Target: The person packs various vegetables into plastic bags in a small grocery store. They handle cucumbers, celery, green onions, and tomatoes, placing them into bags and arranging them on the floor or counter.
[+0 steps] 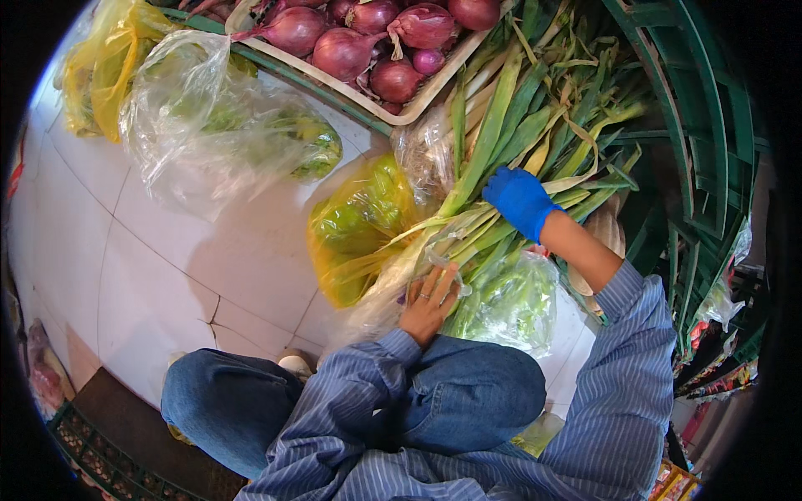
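My left hand (431, 299), bare with a ring on it, lies over clear plastic around a bundle of leeks (460, 235). Its fingers are extended and slightly spread; whether they grip is unclear, as the undersides are hidden. Higher up, my right hand (520, 201) wears a blue glove and curls over the green leaves of the leeks. Pale stalks of the bundle slant down toward my knees inside the plastic. A yellow bag (360, 225) of green vegetables touches the bundle's left side. Below the right wrist sits a clear bag (507, 307) of green vegetables.
A pale crate (410, 116) holds several red onions (341, 53) at the top. More leek leaves (564, 81) spread beside green plastic crates (708, 119) on the right. Another clear bag (188, 119) of greens and a yellow bag (103, 81) rest on the tiled floor (156, 275).
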A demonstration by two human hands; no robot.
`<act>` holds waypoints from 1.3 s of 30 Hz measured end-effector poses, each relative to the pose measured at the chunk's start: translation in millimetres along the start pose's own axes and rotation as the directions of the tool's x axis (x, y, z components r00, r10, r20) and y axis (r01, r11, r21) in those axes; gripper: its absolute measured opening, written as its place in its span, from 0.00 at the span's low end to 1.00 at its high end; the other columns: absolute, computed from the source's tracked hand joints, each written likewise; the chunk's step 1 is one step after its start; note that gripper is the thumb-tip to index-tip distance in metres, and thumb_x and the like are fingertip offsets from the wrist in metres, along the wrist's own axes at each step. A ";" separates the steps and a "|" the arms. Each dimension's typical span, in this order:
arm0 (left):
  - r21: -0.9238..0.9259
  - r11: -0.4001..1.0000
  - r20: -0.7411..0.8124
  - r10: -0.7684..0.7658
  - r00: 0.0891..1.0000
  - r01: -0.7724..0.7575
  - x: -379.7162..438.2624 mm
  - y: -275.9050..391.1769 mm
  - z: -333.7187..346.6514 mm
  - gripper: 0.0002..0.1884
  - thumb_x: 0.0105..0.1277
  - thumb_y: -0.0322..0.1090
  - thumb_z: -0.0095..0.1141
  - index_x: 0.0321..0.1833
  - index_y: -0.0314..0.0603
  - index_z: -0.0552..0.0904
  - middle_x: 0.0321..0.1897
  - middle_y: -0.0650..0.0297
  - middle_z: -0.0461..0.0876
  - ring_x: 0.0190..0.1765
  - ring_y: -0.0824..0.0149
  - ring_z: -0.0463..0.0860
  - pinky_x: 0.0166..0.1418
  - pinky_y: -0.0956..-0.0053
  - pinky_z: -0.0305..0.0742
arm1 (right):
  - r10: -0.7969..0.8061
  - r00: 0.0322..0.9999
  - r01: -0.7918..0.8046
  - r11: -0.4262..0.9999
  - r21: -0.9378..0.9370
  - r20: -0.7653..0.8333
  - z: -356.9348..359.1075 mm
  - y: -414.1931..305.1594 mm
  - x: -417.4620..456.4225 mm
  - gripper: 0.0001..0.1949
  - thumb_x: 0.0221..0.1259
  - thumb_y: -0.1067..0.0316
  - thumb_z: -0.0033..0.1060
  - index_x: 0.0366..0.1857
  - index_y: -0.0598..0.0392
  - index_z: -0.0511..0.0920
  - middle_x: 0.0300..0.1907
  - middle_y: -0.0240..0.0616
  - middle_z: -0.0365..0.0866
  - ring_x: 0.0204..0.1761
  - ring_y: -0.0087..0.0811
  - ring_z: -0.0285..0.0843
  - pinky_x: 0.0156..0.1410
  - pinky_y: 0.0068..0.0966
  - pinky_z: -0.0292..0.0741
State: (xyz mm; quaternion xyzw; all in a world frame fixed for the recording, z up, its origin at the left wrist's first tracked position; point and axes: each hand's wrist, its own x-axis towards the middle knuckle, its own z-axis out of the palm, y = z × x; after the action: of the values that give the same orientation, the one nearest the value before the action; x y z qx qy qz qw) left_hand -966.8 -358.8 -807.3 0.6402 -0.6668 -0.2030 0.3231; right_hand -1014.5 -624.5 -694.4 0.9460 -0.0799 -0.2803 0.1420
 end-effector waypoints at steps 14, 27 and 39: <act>-0.204 0.979 0.017 -0.025 1.000 0.028 8.7 -7.9 2.7 0.22 0.60 0.30 0.46 0.58 0.49 0.75 0.72 0.60 0.56 0.69 0.58 0.62 0.65 0.58 0.57 | 0.666 0.716 -0.603 0.440 0.665 0.209 -19.8 67.7 -180.8 0.17 0.56 0.67 0.57 0.49 0.59 0.76 0.45 0.50 0.80 0.46 0.49 0.79 0.51 0.34 0.76; -0.017 1.000 0.001 0.013 1.000 -0.013 0.6 -11.7 -7.6 0.19 0.59 0.28 0.47 0.55 0.47 0.76 0.73 0.58 0.52 0.70 0.56 0.60 0.63 0.58 0.58 | 0.920 0.335 -0.004 -0.215 0.977 0.204 1.6 0.2 -217.8 0.22 0.55 0.70 0.64 0.54 0.59 0.72 0.46 0.35 0.79 0.46 0.26 0.77 0.51 0.25 0.76; 0.042 0.999 -0.024 0.022 0.999 -0.021 1.1 -7.7 2.5 0.19 0.59 0.31 0.51 0.56 0.47 0.75 0.73 0.57 0.53 0.69 0.55 0.60 0.63 0.59 0.58 | 0.898 0.414 -0.558 0.123 0.820 0.147 91.6 4.6 -101.0 0.25 0.47 0.65 0.69 0.51 0.61 0.74 0.39 0.51 0.83 0.42 0.44 0.82 0.46 0.31 0.76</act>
State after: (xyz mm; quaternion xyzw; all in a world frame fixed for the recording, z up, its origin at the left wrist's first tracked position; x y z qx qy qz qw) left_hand -962.9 -360.9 -814.2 0.6421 -0.6735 -0.1778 0.3202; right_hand -1149.3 -626.1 -715.2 0.7601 -0.6265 0.0903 -0.1468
